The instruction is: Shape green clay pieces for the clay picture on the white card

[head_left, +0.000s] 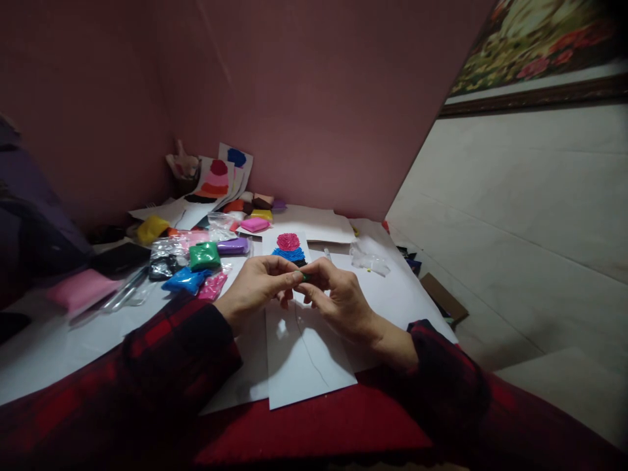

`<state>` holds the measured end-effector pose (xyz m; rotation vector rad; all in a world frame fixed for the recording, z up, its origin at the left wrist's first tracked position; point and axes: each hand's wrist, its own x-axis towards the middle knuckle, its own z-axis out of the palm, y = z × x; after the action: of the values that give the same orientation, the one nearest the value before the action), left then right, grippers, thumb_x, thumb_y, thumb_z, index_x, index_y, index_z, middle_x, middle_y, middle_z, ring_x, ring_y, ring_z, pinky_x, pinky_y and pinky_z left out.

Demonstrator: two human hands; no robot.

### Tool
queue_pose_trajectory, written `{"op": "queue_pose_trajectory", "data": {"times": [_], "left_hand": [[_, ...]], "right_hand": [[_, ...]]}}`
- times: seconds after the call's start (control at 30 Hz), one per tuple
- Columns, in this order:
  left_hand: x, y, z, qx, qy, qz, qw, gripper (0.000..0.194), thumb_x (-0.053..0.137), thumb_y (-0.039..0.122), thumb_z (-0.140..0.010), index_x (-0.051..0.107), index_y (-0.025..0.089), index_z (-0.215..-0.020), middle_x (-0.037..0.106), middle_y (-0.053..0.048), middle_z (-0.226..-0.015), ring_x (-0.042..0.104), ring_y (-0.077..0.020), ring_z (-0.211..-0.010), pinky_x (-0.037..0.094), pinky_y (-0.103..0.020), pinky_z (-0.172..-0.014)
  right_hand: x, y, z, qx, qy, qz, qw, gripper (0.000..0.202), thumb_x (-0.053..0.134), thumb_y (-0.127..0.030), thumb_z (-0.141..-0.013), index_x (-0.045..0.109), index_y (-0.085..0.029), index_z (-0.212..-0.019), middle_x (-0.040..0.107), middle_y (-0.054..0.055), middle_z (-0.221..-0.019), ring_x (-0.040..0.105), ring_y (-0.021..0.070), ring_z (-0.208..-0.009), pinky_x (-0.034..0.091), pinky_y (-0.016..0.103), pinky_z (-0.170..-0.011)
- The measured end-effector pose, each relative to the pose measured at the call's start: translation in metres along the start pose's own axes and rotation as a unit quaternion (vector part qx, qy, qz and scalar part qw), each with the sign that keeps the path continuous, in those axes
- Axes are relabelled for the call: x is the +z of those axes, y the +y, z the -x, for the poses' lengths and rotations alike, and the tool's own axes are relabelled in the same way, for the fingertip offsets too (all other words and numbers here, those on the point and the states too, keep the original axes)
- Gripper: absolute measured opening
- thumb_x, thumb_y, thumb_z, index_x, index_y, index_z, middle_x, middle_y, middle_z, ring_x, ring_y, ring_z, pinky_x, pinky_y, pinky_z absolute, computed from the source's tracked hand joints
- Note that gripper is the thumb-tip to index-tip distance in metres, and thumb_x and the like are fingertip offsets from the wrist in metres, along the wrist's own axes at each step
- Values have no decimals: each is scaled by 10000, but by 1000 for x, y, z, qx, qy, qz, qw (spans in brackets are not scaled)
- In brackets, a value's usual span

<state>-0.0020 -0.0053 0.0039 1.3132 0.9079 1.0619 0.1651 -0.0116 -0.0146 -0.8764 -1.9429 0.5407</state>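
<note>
Pink walls back a cluttered counter (pixel 59 353); left hand (pixel 255 288) and right hand (pixel 338 297) pinch soft green clay (pixel 305 277), probably light and squashy, between fingertips.

Both forearms, in dark red sleeves, angled in from the lower frame; the left hand (pixel 255 286) and right hand (pixel 336 296) met fingertip to fingertip at centre, fingers pinched.

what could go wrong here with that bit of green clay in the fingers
The green clay bit, pinched between left hand and right hand, is tiny and might drop onto the white sheet. It hangs close over the pink and blue picture, so a slip may smudge it. Dim light makes placing harder.
</note>
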Motion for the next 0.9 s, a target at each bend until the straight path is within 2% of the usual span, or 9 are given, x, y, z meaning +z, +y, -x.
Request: {"op": "queue_pose_trajectory", "data": {"times": [0.27, 0.53, 0.8, 0.9], "left_hand": [[1, 0, -1, 26, 24, 24, 999, 276, 815, 309, -586, 657, 114, -701, 596, 17, -544, 481, -85, -419, 358, -224, -416], [3, 3, -4, 47, 91, 51, 993, 238, 830, 234, -570, 648, 110, -660, 573, 36, -506, 460, -66, -400, 347, -199, -391], [-4, 1, -6, 53, 178, 98, 978, 184, 791, 175, -627, 657, 109, -735, 588, 30, -510, 478, -71, -423, 377, -198, -420], [-6, 1, -7, 32, 166, 122, 978, 213, 819, 188, -609, 667, 104, -733, 609, 13, -561, 505, -77, -466, 399, -202, -448]], "right_hand": [[0, -2, -1, 0, 8, -13, 1000, 49, 604, -208, -880, 579, -165, -881, 621, 4, -669, 571, 115, -519, 486, 267, -520], [1, -2, 0, 3, 35, 5, 999, 43, 595, -200, -852, 570, -173, -830, 574, -18, -615, 521, 106, -494, 446, 252, -489], [1, -3, -1, 60, 67, -46, 995, 71, 610, -213, -830, 547, -186, -809, 567, -32, -589, 534, 109, -476, 448, 245, -462], [1, -2, -3, 84, 73, -69, 991, 88, 617, -228, -832, 543, -184, -812, 588, -24, -618, 561, 109, -478, 463, 247, -462]]}}
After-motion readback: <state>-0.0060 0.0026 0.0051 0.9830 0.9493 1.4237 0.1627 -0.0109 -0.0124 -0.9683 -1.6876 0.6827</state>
